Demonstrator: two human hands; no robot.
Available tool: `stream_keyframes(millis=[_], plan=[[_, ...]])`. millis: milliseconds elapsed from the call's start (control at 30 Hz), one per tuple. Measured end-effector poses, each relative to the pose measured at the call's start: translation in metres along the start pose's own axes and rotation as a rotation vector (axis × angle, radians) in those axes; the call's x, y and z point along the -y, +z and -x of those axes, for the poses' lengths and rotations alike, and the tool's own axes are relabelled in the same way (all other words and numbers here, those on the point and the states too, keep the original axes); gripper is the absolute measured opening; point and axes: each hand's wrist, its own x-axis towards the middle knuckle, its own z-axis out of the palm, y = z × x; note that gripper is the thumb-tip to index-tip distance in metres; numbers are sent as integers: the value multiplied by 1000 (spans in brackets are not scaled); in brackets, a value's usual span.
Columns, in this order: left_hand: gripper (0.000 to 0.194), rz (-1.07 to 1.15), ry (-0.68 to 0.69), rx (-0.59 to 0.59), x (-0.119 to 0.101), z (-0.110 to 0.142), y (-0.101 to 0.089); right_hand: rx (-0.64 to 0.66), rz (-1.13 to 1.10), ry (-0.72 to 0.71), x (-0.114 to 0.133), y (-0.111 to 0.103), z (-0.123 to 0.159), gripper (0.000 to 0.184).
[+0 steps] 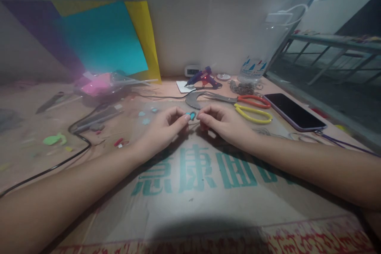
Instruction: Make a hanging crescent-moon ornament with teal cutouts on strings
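My left hand (169,125) pinches a small bright blue piece (191,115) with a dark, curved edge; its exact kind is too small to tell. Close beside it, my right hand (218,121) has thumb and forefinger pressed together. Whatever sits between those fingertips is too small to make out, though a thin strand shows between the hands. Just beyond them lie large scissors or snips with one red and one yellow handle (253,113) and a curved grey blade (194,100). Several pale blue cut-outs (145,121) rest left of my left hand.
A purple glue gun (205,78) with a red light stands at the back by a small digital clock (192,70). Its black cable (80,135) runs leftward. A phone (294,112) and a clear plastic cup (253,61) are right. Colored sheets (104,39) lean against the wall.
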Motion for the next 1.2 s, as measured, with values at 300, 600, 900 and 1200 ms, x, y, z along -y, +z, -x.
stream_keyframes(millis=[300,600,900,1200], plan=[[23,-134,102,7,-6,2,1,18,16,42,0,1,0,17],[22,-153,104,-9,-7,3,1,32,-5,91,4,1,1,17],[23,-118,85,-18,-4,2,1,10,-37,105,3,1,1,17],[23,-58,14,-67,0,0,0,-188,-315,-27,-11,-6,-10,11]])
